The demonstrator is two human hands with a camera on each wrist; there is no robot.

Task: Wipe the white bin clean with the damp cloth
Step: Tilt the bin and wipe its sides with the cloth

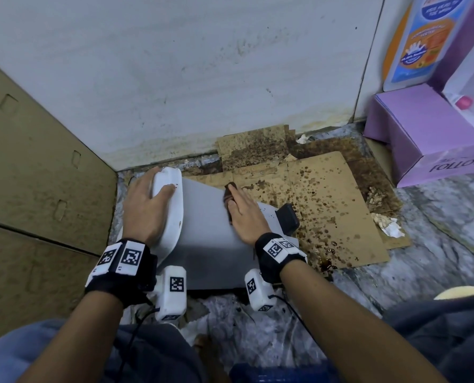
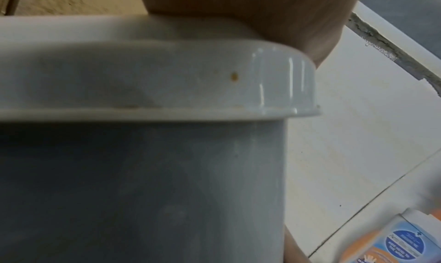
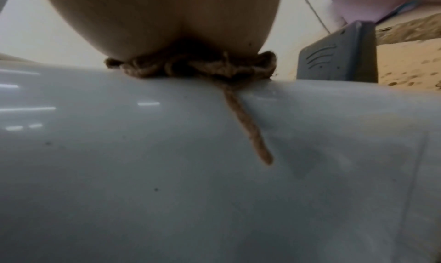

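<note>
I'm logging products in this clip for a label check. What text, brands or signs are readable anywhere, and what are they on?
"FOLLOW", upside down, partly cut off: on the purple box.
Blue and orange pack leaning on the wall: printed text too blurred to read in the head and left wrist views.
Wrist bands: square black-and-white marker codes, no words.
White bin, brown cloth, cardboard: no text.

right hand (image 3: 162,21) at 12 o'clock squashing a crumpled brown cloth (image 3: 190,67) onto the glossy white plastic bin (image 3: 167,172); dark grey pedal (image 3: 339,55) at 2 o'clock
</note>
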